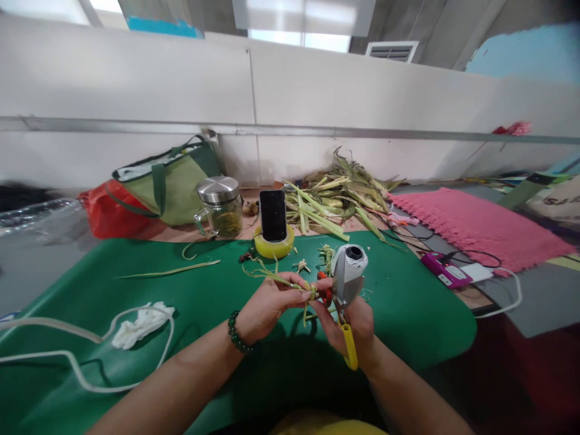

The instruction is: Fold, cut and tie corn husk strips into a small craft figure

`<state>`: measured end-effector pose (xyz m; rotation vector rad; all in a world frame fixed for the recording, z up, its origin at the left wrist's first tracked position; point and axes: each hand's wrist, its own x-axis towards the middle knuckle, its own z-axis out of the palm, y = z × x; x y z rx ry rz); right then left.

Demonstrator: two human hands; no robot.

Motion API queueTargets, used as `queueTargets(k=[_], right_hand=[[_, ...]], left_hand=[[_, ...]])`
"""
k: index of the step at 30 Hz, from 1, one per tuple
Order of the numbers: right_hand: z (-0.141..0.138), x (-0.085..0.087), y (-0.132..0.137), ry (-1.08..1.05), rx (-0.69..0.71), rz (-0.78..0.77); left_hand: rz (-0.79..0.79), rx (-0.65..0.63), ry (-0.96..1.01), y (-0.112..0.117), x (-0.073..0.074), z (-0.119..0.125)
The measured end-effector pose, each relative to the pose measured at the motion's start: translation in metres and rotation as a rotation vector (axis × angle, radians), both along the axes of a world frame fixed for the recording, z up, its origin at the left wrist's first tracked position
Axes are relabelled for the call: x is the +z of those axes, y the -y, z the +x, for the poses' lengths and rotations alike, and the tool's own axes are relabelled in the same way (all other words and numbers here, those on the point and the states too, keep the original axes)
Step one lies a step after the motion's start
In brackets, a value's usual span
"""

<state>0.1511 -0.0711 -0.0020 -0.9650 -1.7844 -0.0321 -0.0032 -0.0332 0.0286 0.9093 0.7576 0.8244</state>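
My left hand point(272, 305), with a green bead bracelet at the wrist, pinches a small bundle of green plant strips point(312, 292). Loose strip ends stick out to its left and below. My right hand point(353, 320) is closed around a pair of scissors point(348, 287), blades up and yellow handle downward, while its fingers reach to the bundle. A red part point(325, 295) shows between the fingers; I cannot tell what it belongs to. Just behind the blades stands a white spool point(356, 261) with a dark core, partly covered.
On the green mat point(203, 302) lie a crumpled tissue point(142, 326), a white cable point(72, 362) and a long leaf strip point(172, 270). A phone point(272, 214) leans in a yellow tape roll point(274, 246). Behind are a glass mug point(221, 211), a husk pile point(339, 190) and a pink cloth point(475, 223).
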Motion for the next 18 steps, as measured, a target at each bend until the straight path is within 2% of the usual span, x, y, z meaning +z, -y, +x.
queueTargets(k=[4, 9, 10, 12, 15, 18], right_hand=[[0.003, 0.003, 0.0, -0.024, 0.028, -0.105], [0.032, 0.019, 0.007, -0.158, 0.356, -0.513], [0.039, 0.021, 0.009, -0.183, 0.377, -0.587], [0.049, 0.025, 0.01, -0.254, 0.308, -0.69], [0.052, 0.025, 0.007, -0.361, 0.152, -0.709], [0.042, 0.025, 0.005, -0.379, 0.175, -0.681]], left_hand=[[0.019, -0.003, -0.02, 0.0, 0.003, 0.0], [0.047, 0.022, -0.016, -0.006, 0.01, -0.008], [0.028, 0.035, -0.015, -0.008, 0.011, -0.01], [-0.013, 0.022, -0.019, -0.009, 0.012, -0.013], [-0.011, -0.079, -0.031, -0.009, 0.011, -0.013], [0.047, -0.155, -0.045, -0.006, 0.007, -0.01]])
